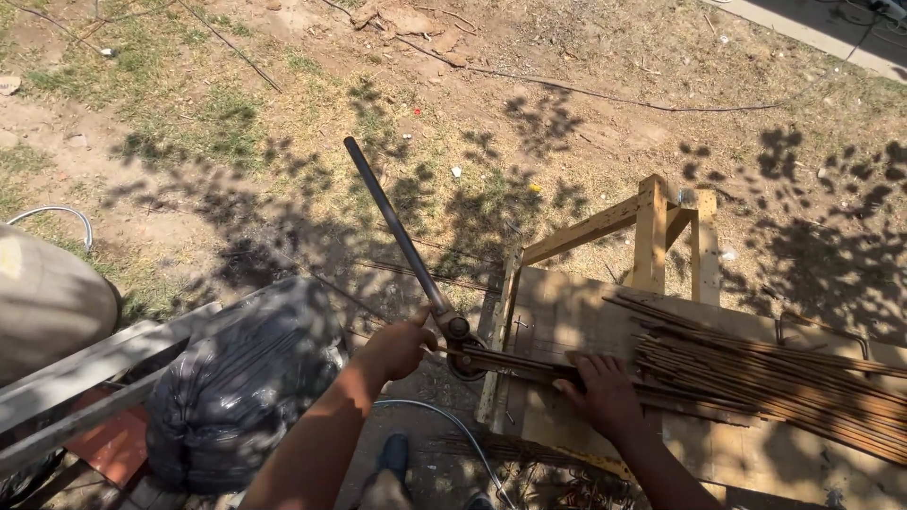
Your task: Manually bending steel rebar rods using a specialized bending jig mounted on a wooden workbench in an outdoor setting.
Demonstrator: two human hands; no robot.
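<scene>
Left hand (397, 348) grips the lower end of a long bending lever (402, 236). Right hand (605, 395) presses flat on steel rods (756, 378) lying across the wooden bench (567, 312); most rods look straight, unbent.

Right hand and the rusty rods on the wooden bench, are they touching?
Touching. The head view shows the right hand lying palm down on the rusty rods, fingers spread across them with no gap.

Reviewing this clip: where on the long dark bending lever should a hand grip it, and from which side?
Probably high on the bending lever, toward its free far end, coming from the left side. The left hand grips low by the pivot head, where leverage looks least; the right hand presses the rods flat.
</scene>
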